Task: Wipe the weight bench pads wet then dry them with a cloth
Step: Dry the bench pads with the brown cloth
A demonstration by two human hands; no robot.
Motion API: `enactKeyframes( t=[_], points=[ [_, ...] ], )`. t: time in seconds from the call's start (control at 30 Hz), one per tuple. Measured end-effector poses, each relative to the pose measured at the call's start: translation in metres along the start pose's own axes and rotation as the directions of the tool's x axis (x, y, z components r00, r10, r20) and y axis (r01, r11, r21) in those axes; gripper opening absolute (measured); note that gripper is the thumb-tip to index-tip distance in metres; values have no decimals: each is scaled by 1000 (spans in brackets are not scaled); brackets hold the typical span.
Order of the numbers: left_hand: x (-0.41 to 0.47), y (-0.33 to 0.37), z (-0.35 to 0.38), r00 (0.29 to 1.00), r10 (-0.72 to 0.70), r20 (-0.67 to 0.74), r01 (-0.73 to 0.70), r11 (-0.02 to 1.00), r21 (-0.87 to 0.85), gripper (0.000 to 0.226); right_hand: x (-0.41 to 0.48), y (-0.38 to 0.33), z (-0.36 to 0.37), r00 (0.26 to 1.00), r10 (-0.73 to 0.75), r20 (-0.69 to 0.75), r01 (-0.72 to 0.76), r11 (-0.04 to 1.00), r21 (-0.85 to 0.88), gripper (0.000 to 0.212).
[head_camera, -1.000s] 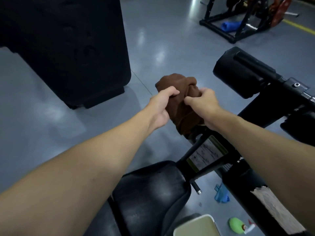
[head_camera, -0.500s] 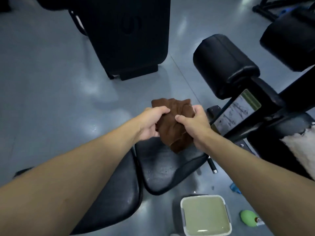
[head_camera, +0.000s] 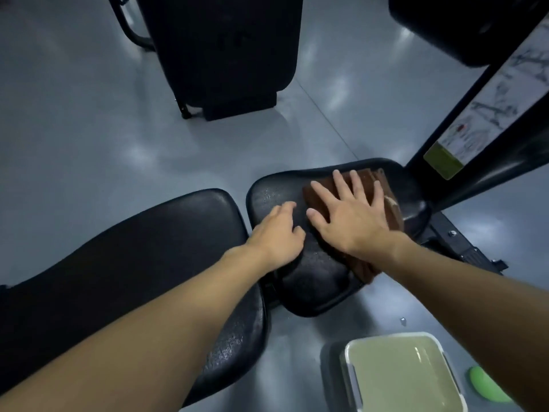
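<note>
A brown cloth (head_camera: 392, 214) lies flat on the small black seat pad (head_camera: 315, 286) of the weight bench. My right hand (head_camera: 347, 215) presses on the cloth with its fingers spread. My left hand (head_camera: 277, 233) rests on the same pad just left of the cloth, fingers loosely curled, holding nothing. Water droplets shine on the pad around the hands. The long black back pad (head_camera: 142, 263) stretches toward the lower left under my left forearm, and it also shows a wet patch near its lower edge.
A white-rimmed tub of greenish water (head_camera: 398, 376) stands on the grey floor at the lower right, with a green object (head_camera: 484, 388) beside it. The bench's black frame with an instruction label (head_camera: 481, 114) rises at the right. Another black padded machine (head_camera: 225, 52) stands behind.
Both hands held the bunched cloth in the air before. Now the cloth is laid on the seat pad under my flat right hand, and my left hand has let go of it.
</note>
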State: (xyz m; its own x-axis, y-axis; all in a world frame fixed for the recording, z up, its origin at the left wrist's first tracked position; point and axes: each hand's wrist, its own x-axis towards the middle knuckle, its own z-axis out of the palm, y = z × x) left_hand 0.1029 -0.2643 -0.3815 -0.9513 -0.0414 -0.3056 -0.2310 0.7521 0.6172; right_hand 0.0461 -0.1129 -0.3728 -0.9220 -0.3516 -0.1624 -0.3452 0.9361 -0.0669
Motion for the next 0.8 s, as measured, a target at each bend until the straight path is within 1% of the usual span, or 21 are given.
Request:
enactKeyframes(
  t=[0.03, 0.1, 0.17, 0.2, 0.23, 0.3, 0.37, 0.47, 0.57, 0.63, 0.7, 0.8],
  points=[
    [5, -6, 11, 996, 51, -76, -42, 992, 115, 50, 6, 2, 17, 999, -17, -32, 15, 998, -68, 61],
    [14, -6, 26, 958, 164, -236, -75, 935, 348, 40, 15, 7, 39, 984, -30, -175, 7, 991, -132, 58],
    [21, -1, 34, 918, 255, -304, -78, 867, 493, 36, 23, 9, 49, 964, -29, -264, -1, 993, -116, 54],
    [24, 0, 34, 908, 282, -310, -88, 851, 518, 35, 24, 10, 51, 958, -23, -286, -6, 995, -102, 53],
    [26, -1, 33, 899, 302, -317, -103, 849, 519, 33, 25, 11, 52, 949, -21, -315, -9, 996, -92, 52],
    [29, -5, 29, 889, 335, -313, -162, 869, 468, 31, 23, 13, 53, 932, -26, -361, -5, 996, -84, 51],
    [27, -8, 32, 892, 360, -274, -225, 879, 421, 33, 18, 17, 56, 920, -33, -389, 5, 997, -73, 50],
    [27, -8, 37, 886, 378, -267, -248, 875, 415, 33, 14, 24, 56, 898, -17, -440, -4, 999, -45, 50],
    [27, -5, 40, 875, 404, -267, -302, 886, 351, 42, 7, 34, 59, 881, 23, -473, -32, 999, -11, 50],
    [28, -3, 45, 880, 410, -238, -323, 886, 334, 47, -3, 43, 63, 864, 56, -500, -67, 998, -3, 49],
    [27, 0, 48, 900, 386, -203, -296, 882, 365, 55, -12, 51, 63, 855, 74, -513, -90, 996, -5, 50],
    [27, 4, 45, 930, 317, -187, -227, 894, 387, 61, -16, 59, 61, 866, 86, -492, -98, 995, 3, 50]
  ],
)
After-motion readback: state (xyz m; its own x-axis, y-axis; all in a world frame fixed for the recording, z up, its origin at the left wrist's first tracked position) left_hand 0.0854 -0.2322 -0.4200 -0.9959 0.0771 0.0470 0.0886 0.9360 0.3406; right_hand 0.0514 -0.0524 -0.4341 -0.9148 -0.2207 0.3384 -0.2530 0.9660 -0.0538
